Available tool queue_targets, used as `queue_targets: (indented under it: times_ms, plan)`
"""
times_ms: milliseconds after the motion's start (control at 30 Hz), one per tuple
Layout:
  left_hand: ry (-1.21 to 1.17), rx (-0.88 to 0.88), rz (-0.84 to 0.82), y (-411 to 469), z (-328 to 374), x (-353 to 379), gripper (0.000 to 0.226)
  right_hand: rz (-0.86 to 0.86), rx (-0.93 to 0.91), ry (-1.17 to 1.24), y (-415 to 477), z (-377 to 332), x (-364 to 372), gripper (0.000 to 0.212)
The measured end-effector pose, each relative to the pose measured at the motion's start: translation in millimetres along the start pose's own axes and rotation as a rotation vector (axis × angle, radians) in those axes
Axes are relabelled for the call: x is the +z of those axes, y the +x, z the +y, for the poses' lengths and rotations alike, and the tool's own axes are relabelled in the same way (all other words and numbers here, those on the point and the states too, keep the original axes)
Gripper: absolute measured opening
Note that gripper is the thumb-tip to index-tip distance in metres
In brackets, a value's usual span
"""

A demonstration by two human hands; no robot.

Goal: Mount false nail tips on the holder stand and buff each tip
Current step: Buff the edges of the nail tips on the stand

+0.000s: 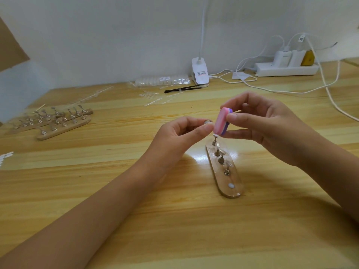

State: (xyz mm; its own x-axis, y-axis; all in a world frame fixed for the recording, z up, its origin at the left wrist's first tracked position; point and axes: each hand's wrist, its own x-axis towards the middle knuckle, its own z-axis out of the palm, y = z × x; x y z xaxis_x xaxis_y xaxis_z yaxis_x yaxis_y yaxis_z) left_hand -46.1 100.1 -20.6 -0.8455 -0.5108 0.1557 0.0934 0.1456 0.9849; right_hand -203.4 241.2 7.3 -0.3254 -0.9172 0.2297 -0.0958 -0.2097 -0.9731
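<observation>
Our right hand (268,129) pinched the pink and purple buffer block (223,121) between thumb and curled fingers. The block's lower end hung just above the farthest peg of the wooden holder stand (236,181). The stand lay on the table (155,220) beneath both hands. Our left hand (174,136) pinched a silvery peg (207,122) just beside the block's pink face. Clear nail tips (228,163) sat on the stand's pegs. More stands (58,123) lay well apart at the far left.
</observation>
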Motion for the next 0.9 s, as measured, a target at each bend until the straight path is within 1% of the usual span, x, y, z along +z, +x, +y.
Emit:
queue_targets:
  times_ms: [67,167,200,300,333,433,467,533,600,633,733,767,867,900]
  plan:
    - [-0.013,-0.013,0.007,1,-1,0,0.037,0.025,-0.014,0.023,-1,-1,-1,0.026]
    - [-0.011,-0.034,0.011,1,-1,-1,0.036,-0.083,0.021,-0.011,-2,1,4,0.027]
    - [-0.008,-0.040,0.013,2,-2,-2,0.034,-0.078,0.007,-0.016,-2,3,6,0.028]
    - [-0.016,-0.047,0.023,2,-2,-2,0.027,0.070,-0.074,0.049,0,4,7,0.025]
    - [-0.016,-0.048,0.025,2,-2,-2,0.025,0.085,-0.074,0.057,0,4,5,0.023]
    - [-0.021,-0.045,0.012,2,-2,-1,0.027,-0.060,0.012,-0.057,-1,7,8,0.024]
    - [-0.021,-0.042,0.003,2,-2,-1,0.029,-0.069,0.014,-0.082,-2,9,9,0.025]
    - [-0.029,-0.038,0.003,2,-1,-2,0.032,0.020,-0.038,-0.034,-1,9,13,0.027]
    - [-0.034,-0.032,0.018,1,0,-2,0.028,0.121,-0.080,0.029,0,7,12,0.028]
    - [-0.031,-0.032,0.018,1,-1,-2,0.027,0.122,-0.074,0.036,1,6,11,0.028]
    - [-0.029,-0.032,0.000,1,-3,1,0.025,0.014,-0.016,-0.027,-1,9,13,0.027]
    - [-0.035,-0.033,-0.001,1,-2,1,0.023,0.023,-0.025,-0.033,-1,9,14,0.027]
    - [-0.042,-0.039,0.022,1,-2,0,0.018,0.177,-0.107,0.015,1,7,13,0.024]
    - [-0.038,-0.043,0.024,1,-3,1,0.018,0.198,-0.116,0.015,1,6,12,0.024]
